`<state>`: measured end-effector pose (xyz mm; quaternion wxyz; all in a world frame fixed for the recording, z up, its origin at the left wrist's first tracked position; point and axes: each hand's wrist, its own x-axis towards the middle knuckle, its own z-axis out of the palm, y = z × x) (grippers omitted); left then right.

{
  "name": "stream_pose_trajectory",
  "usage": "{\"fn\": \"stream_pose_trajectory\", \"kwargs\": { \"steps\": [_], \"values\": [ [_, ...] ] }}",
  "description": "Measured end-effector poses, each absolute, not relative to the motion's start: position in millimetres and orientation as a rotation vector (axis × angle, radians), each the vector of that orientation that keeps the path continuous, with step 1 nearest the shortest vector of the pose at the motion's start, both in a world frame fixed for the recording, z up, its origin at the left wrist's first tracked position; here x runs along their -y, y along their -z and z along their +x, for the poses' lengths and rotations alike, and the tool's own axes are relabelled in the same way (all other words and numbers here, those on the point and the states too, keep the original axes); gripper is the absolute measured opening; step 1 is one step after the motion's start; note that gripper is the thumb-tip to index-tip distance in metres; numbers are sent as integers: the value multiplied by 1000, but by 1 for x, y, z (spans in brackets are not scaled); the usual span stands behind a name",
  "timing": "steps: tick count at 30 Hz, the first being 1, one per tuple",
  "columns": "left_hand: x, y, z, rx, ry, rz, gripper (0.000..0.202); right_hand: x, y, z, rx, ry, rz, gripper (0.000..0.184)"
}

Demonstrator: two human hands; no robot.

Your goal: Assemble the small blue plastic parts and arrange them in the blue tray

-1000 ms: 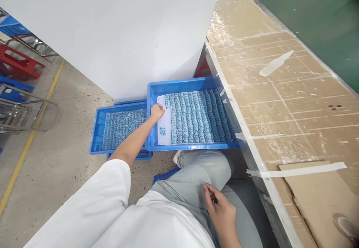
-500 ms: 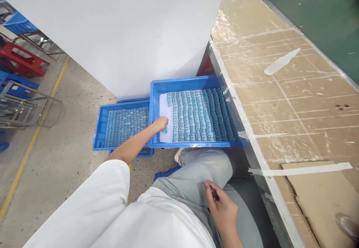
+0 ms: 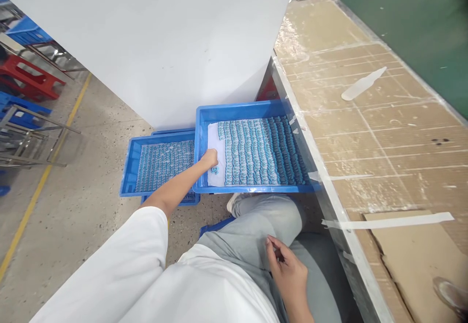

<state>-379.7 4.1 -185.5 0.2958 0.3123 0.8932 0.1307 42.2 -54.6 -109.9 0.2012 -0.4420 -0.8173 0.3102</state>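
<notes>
My left hand point(image 3: 209, 159) is closed, knuckles up, over the left end of a blue plastic tray point(image 3: 239, 188). Whatever its fingers hold, if anything, is hidden beneath them. The tray carries neat rows of small blue-and-white pieces point(image 3: 252, 152), too small to name, lying on a white sheet point(image 3: 216, 143). A few loose blue pieces point(image 3: 214, 170) lie on the bare strip of sheet just below the hand. My right hand point(image 3: 290, 272) rests on my thigh, fingers curled and thumb against the index finger, with nothing visible in it.
A second blue tray point(image 3: 127, 167) of similar pieces sits lower at the left. A white panel point(image 3: 175, 45) rises behind. On the right runs a cardboard-covered table point(image 3: 365, 152) with tape strips and a cardboard piece point(image 3: 409, 255). Red stools point(image 3: 32, 77) stand far left.
My left hand has shifted very slightly left and up, showing more of the loose pieces below it. My right hand stays on my thigh. The view has tilted a little.
</notes>
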Motion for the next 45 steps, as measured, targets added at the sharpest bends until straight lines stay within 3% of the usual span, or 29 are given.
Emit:
{"fn": "stream_pose_trajectory", "kwargs": {
  "steps": [8,45],
  "values": [
    [-27,177,-398,-2388,-250,892,36,54,111,42,2283,-859,-1254,36],
    [-51,208,-402,-2563,-670,671,29,54,114,48,2296,-831,-1225,31]
  ]
}}
